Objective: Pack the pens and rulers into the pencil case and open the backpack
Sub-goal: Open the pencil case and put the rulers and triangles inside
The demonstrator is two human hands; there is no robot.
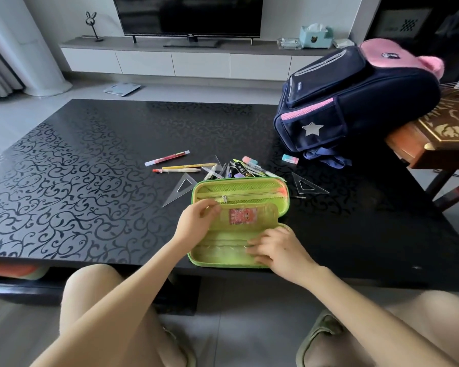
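Observation:
A green pencil case (240, 192) lies open at the table's near edge, its lid up and an inner flap (252, 215) folded over the middle. My left hand (196, 221) pinches the flap's left edge. My right hand (276, 250) rests in the case's lower half, fingers spread on the pen loops. Behind the case lies a pile of pens (233, 169), with three more pens (170, 161) to its left. Clear set squares lie on the left (182, 188) and on the right (306, 185). The navy and pink backpack (355, 94) leans zipped shut at the far right.
A small eraser (290, 159) lies near the backpack's base. The black patterned table (77, 168) stretches left. A carved wooden piece (448, 133) props the backpack at the right edge. A TV and white cabinet stand behind the table.

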